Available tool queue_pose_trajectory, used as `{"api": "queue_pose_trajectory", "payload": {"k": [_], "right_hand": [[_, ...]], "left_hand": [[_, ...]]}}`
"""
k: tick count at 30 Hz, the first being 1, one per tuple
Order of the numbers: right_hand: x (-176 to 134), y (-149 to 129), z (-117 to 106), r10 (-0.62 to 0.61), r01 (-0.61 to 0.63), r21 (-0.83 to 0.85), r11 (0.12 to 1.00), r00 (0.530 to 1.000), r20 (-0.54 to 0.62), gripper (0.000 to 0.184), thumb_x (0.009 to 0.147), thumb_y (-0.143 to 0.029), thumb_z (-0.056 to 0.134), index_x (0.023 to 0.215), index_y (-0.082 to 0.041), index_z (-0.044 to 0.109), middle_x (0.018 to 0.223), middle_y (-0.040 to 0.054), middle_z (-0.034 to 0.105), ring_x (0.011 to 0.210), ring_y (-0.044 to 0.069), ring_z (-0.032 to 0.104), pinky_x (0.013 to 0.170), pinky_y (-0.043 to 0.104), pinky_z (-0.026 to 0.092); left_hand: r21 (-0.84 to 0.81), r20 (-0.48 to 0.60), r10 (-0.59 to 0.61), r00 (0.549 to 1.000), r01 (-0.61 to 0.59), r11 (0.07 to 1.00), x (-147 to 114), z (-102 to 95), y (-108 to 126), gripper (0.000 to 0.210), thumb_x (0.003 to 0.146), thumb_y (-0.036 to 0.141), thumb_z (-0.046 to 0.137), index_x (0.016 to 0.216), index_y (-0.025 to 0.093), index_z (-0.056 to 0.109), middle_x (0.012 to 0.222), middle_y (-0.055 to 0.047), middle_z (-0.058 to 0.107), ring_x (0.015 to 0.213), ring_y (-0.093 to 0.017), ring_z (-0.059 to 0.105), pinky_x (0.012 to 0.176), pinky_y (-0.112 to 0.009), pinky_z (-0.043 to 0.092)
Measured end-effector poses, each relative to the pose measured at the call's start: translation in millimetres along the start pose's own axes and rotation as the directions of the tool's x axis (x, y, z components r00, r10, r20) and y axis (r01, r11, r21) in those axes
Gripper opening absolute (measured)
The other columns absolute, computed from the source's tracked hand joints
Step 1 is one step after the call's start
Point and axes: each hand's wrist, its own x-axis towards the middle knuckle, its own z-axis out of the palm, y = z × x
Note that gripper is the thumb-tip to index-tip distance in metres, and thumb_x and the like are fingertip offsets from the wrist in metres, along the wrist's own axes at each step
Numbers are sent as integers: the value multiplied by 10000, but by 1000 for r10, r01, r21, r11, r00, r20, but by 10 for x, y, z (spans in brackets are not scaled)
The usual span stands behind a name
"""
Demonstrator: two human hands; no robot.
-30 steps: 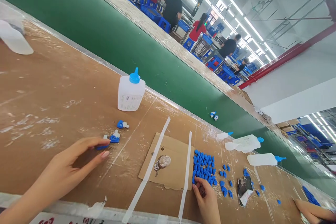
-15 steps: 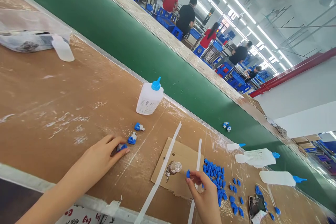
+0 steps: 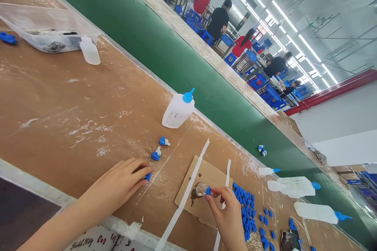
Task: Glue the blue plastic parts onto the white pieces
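Pinching a small blue plastic piece (image 3: pixel 208 190) between thumb and forefinger, the right hand (image 3: pixel 226 213) holds it against the mouth of a small glass vial (image 3: pixel 199 190) lying on a cardboard square (image 3: pixel 206 176). Just right of it lies a heap of blue pieces (image 3: pixel 246 213). The left hand (image 3: pixel 119 184) rests flat on the brown surface (image 3: pixel 59 106), fingers curled over another blue part (image 3: pixel 148 175), apparently gripping it. Farther off lie two blue-and-white parts (image 3: pixel 160 147), then a blue-capped squeeze bottle (image 3: pixel 178 110) beside the green conveyor belt (image 3: pixel 176 62).
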Motion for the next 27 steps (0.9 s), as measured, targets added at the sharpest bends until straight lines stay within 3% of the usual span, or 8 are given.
{"api": "queue_pose_trajectory", "payload": {"k": [4,7,14,17,19,23,25,27], "right_hand": [[23,8,-7,-3,3,-27,1000,1000,19,368,887,-544,532,807,-238,720,720,28,640,654,199,540,635,285,444],[22,7,-9,-2,2,-13,1000,1000,0,372,891,-548,530,822,-235,719,734,32,637,669,200,543,648,288,447],[33,-21,-33,-7,7,26,1000,1000,2,310,869,-509,580,806,-240,720,727,29,636,684,201,548,668,301,456],[4,1,-133,72,-69,131,989,997,-14,257,819,-485,656,838,-241,734,749,33,644,683,191,552,661,290,481],[-47,26,-160,168,-163,254,953,986,5,286,753,-504,722,842,-233,743,769,43,666,697,192,582,668,288,509],[-157,18,-34,402,-341,537,772,915,3,460,651,-620,763,857,-209,742,850,72,722,798,225,651,762,324,543],[-178,-11,46,417,-334,532,778,908,-39,466,668,-627,745,860,-203,741,847,74,725,800,229,646,764,328,534],[-170,-23,84,343,-281,433,856,937,-70,394,720,-574,722,848,-203,745,800,64,714,760,218,628,729,314,520]], "left_hand": [[-76,34,-92,995,94,993,3,-7,44,325,896,310,395,963,195,692,920,-107,677,850,-291,668,738,-424,570],[-219,48,-172,984,179,959,1,-33,101,374,902,363,346,946,187,673,898,-102,673,797,-281,679,695,-394,570],[-610,124,-388,913,378,696,30,10,273,381,792,525,534,937,209,690,895,-52,735,801,-238,690,719,-264,549],[-765,177,-472,864,422,486,46,9,387,405,738,557,624,925,212,729,865,-58,722,742,-225,667,625,-246,540],[-854,309,-467,828,458,247,64,29,505,490,724,609,667,996,208,740,796,-57,707,697,-210,646,606,-249,537],[-837,541,-282,792,473,-276,139,149,792,617,606,691,787,1046,261,743,881,-54,721,795,-214,668,664,-258,546],[-801,562,-224,796,457,-386,180,209,894,596,556,670,833,991,270,760,929,-54,722,837,-223,674,667,-252,546],[-800,560,-201,804,461,-385,206,244,941,590,562,652,843,999,264,758,899,-56,729,834,-219,674,687,-252,547]]}}
